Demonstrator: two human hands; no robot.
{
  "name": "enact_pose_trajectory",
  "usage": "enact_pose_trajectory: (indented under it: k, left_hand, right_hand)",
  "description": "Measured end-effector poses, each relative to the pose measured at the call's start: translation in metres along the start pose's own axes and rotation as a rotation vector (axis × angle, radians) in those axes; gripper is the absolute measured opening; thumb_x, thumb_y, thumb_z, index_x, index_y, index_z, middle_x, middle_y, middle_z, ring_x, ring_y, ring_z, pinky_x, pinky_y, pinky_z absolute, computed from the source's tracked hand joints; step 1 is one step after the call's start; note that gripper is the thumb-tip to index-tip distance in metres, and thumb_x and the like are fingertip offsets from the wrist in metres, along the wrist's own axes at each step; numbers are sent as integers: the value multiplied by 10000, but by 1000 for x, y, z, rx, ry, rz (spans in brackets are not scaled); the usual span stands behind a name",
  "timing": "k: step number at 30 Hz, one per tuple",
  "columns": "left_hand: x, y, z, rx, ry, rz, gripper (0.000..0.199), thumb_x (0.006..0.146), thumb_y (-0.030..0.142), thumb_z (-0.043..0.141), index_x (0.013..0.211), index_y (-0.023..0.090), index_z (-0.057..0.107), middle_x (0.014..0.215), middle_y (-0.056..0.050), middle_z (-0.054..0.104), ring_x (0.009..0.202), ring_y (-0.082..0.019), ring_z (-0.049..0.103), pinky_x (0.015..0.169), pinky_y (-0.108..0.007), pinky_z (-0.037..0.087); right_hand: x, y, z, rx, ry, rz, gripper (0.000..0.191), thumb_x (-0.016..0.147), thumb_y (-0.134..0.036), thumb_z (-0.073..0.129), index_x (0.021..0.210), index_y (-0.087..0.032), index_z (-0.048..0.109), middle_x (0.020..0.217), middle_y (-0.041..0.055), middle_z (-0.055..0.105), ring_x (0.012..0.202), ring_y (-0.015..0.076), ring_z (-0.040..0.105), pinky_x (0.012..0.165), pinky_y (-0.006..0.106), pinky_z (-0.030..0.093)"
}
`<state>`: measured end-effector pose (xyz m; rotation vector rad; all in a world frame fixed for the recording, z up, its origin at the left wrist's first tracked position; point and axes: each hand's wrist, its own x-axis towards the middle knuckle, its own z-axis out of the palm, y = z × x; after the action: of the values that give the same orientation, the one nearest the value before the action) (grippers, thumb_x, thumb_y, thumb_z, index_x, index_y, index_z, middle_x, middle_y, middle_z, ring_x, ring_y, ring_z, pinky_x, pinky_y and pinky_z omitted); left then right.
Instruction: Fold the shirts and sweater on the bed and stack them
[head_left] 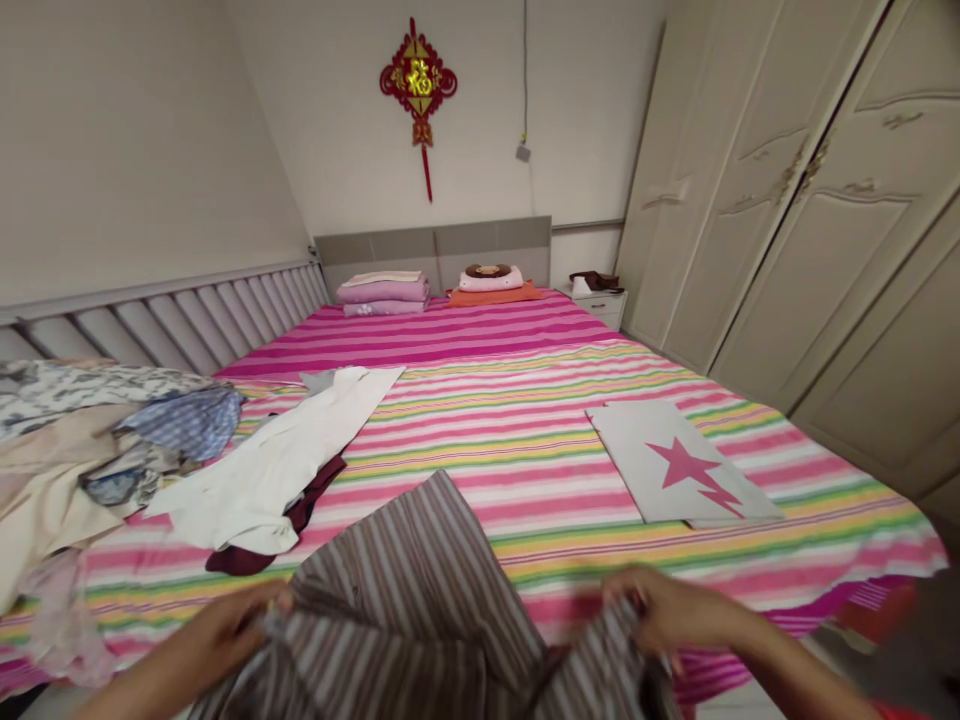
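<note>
A brown-and-grey striped garment (420, 550), its exact kind unclear, hangs and lies at the near edge of the bed. My left hand (240, 625) is closed on its left side, and my right hand (660, 610), slightly blurred, grips its right side. One flat panel of the cloth rests on the bedspread, while the nearer part is bunched and runs out of the bottom of the view. To the right on the bed lies a flat grey folded piece with a pink star (682, 465).
The bed has a striped bedspread (495, 420). White clothing (285, 460) over dark red cloth and a heap of mixed clothes (75, 450) lie left. Folded bedding (384, 292) sits near the headboard (480, 245). A wardrobe (750, 200) lines the right, beside a nightstand (604, 308).
</note>
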<state>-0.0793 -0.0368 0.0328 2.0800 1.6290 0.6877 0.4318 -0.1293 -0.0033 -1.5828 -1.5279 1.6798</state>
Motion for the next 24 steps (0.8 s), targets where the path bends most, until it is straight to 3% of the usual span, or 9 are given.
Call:
enact_pose_trajectory:
  k: [1,3,4,7,9,11,14,18,24]
  left_hand:
    - [33,11,-17,61,-158,36,177,600,387,559,610,244,662,643,-17,703,671,-206,664,661,-247,521]
    - [95,39,-47,260,-132,27,159,648,301,529,659,217,664,655,-8,702,675,-185,667,647,-224,499]
    - [123,57,-61,368,-27,12,192,686,264,501,709,195,679,685,-10,706,696,-175,673,655,-216,489]
    - [195,116,-106,445,361,66,498,843,210,245,947,-76,639,902,-20,650,969,-195,669,808,-261,449]
    - [232,154,-139,213,729,84,335,812,181,451,1019,30,667,993,-97,726,903,-196,677,792,-307,513]
    - [259,182,-171,94,924,122,382,880,203,394,1159,64,616,1103,-107,709,916,-195,669,746,-332,534]
    - [274,194,-197,-7,1125,331,390,960,335,357,1046,102,658,1148,-61,689,1182,-225,562,756,-376,491]
    - [250,162,-161,43,1019,485,435,976,369,318,983,103,661,1188,-57,673,1325,-238,442,848,-456,432]
    - [184,66,-19,157,465,383,386,861,246,382,1121,103,629,1158,-122,683,1142,-273,600,1015,-481,461]
  right_hand:
    - [18,-23,-17,-27,154,-71,155,508,-134,632,643,-188,578,536,-75,553,371,75,471,384,184,367]
    - [50,-75,-54,-105,528,-144,106,519,-125,618,552,-185,537,439,-78,500,352,90,451,395,206,356]
    - [63,-103,-74,-143,784,-204,109,527,-119,624,529,-177,532,419,-76,479,371,91,454,433,217,370]
    - [85,-186,-132,-160,1075,-322,56,627,-126,578,668,-159,556,562,-51,552,557,103,526,618,247,418]
    - [83,-233,-164,-157,1416,-521,175,624,-113,579,792,-158,579,715,-10,612,688,154,551,699,290,436]
    - [71,-267,-186,-208,1644,-763,304,633,-82,563,929,-149,583,869,40,636,799,189,559,764,323,437]
    - [46,-281,-199,-391,1745,-933,335,718,-83,540,1046,-152,559,1023,108,614,923,217,531,844,355,408]
    - [30,-234,-187,-586,1699,-793,295,778,-105,491,1052,-170,581,1000,121,619,914,241,525,804,349,382]
    - [48,-100,-148,-909,1452,-378,163,743,-147,521,805,-198,662,818,47,642,702,189,547,567,276,301]
